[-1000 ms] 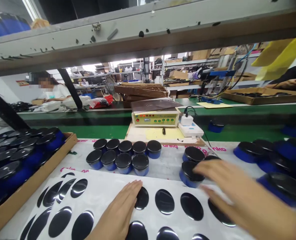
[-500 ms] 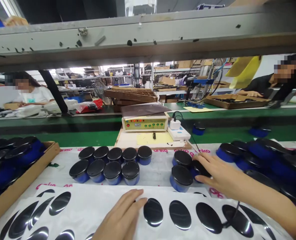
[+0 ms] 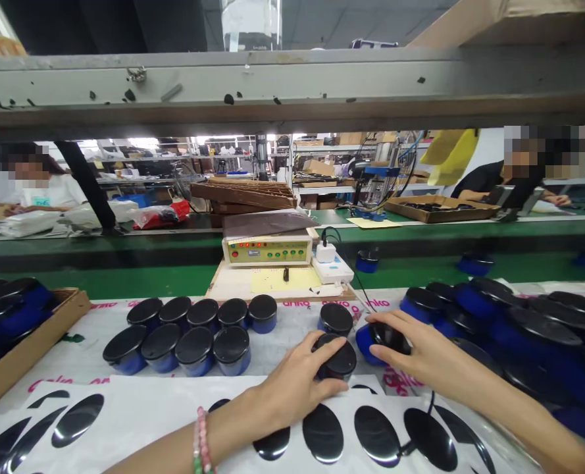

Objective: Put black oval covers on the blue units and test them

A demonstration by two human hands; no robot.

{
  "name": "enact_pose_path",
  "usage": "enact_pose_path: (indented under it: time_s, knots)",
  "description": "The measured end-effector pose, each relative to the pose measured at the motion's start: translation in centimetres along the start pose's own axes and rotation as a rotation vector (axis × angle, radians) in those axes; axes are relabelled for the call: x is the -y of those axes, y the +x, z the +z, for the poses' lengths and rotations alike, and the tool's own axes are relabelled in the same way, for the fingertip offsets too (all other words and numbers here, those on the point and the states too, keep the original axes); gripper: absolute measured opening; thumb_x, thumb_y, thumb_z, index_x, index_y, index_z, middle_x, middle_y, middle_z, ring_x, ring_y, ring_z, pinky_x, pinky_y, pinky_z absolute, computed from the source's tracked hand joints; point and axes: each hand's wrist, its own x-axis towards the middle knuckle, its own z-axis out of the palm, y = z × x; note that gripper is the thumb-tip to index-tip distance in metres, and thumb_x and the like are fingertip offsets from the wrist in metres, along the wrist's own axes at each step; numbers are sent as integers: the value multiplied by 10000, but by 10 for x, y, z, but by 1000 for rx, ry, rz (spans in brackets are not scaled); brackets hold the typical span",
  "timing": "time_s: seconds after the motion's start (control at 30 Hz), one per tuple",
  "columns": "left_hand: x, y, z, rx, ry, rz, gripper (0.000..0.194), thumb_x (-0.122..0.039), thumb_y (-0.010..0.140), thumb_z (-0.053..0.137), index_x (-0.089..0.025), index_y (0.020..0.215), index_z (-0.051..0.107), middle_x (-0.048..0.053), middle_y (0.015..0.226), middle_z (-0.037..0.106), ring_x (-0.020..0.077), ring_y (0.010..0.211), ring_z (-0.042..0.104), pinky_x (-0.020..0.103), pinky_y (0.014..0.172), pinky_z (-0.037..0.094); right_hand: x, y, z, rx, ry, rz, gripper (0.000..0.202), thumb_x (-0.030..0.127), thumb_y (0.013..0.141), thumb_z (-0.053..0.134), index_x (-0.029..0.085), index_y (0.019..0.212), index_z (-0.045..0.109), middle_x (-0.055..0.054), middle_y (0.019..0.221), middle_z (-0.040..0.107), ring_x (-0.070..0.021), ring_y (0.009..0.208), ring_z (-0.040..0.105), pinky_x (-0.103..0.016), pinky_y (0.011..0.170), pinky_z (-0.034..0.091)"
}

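Observation:
My left hand [image 3: 297,375], with a pink and green bead bracelet at the wrist, has its fingers and thumb around a round blue tub with a black lid [image 3: 342,359]. That tub stands upright in front of another one like it [image 3: 335,317]. To the right, my right hand [image 3: 410,339] grips a second blue tub with a black lid [image 3: 389,337], which is tilted with its lid toward the right. Under my forearms lies a white sheet [image 3: 164,408] bearing glossy black oval discs [image 3: 323,431].
Two rows of lidded blue tubs [image 3: 195,349] stand left of my hands. More are piled at right [image 3: 534,326] and in a cardboard box [image 3: 70,316] at left. Behind are a control box [image 3: 267,253], a green conveyor [image 3: 149,282] and an overhead shelf [image 3: 322,79]. Two people sit across.
My left hand has moved from above the sheet forward and right onto a tub. My right hand has tilted its tub and drawn it away from the neighbouring ones. The view has swung right.

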Motion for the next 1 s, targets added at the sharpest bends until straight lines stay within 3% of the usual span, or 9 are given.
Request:
enact_pose_path:
  time_s: [0.17,0.3,0.43,0.53,0.6,0.67,0.73,0.87,1.0]
  knots:
    - [-15,-6,-18,-72,56,12,661,-339,802,660,-281,1379,344,78,1401,383,242,1286,398,417,1063,392,22,-5,-21,-22,115,-36,402,442,872,509,299,1247,489,-71,1293,493,-198,877,633,-309,664,562]
    - [-16,-12,-59,-256,167,58,509,-337,858,590,-257,1325,405,60,1347,461,216,1254,426,408,1069,371,56,-1,-28,-55,50,-213,367,433,878,509,293,1216,542,-68,1299,494,-217,1009,592,-272,661,552]
    - [-5,-30,-111,-518,188,-20,302,-336,905,513,-233,1188,511,36,1232,561,186,1147,518,364,1005,415,97,16,-15,22,4,-417,313,343,900,485,270,1196,560,-65,1202,538,-183,955,594,-306,790,517]
    - [-3,-53,-133,-588,190,-83,240,-343,920,485,-236,1128,540,23,1160,592,177,1067,565,346,943,448,118,35,11,88,-51,-488,275,309,896,493,249,1148,584,-68,1097,557,-187,893,604,-323,773,507]
    - [-5,-70,-132,-606,202,-112,219,-341,920,486,-239,1103,551,18,1120,603,173,1022,582,328,908,465,127,48,34,108,-96,-490,259,320,892,506,233,1120,594,-72,1054,557,-191,834,618,-322,735,511]
    - [-7,-87,-120,-589,214,-112,200,-318,924,479,-241,1092,554,19,1081,613,161,978,594,295,862,490,135,57,53,101,-124,-471,250,312,912,475,227,1123,579,-77,1057,543,-186,779,621,-325,707,509]
    - [-6,-102,-100,-473,235,-66,200,-272,930,463,-246,1109,549,20,1057,625,146,958,601,262,839,511,142,62,64,84,-147,-449,262,299,931,442,224,1160,543,-94,1104,521,-192,750,616,-340,681,505]
    - [12,-125,-61,-114,395,148,336,-192,904,486,-237,1237,499,31,1199,619,168,1122,567,271,951,498,150,52,53,98,-198,-446,295,289,905,509,156,1168,509,-143,1144,502,-287,920,573,-402,701,493]
    - [37,-138,-50,-31,604,248,564,-264,888,541,-223,1409,329,33,1365,497,230,1273,449,350,1017,452,138,10,35,300,-141,-598,170,204,777,655,223,925,573,-10,947,581,-200,918,568,-278,740,494]
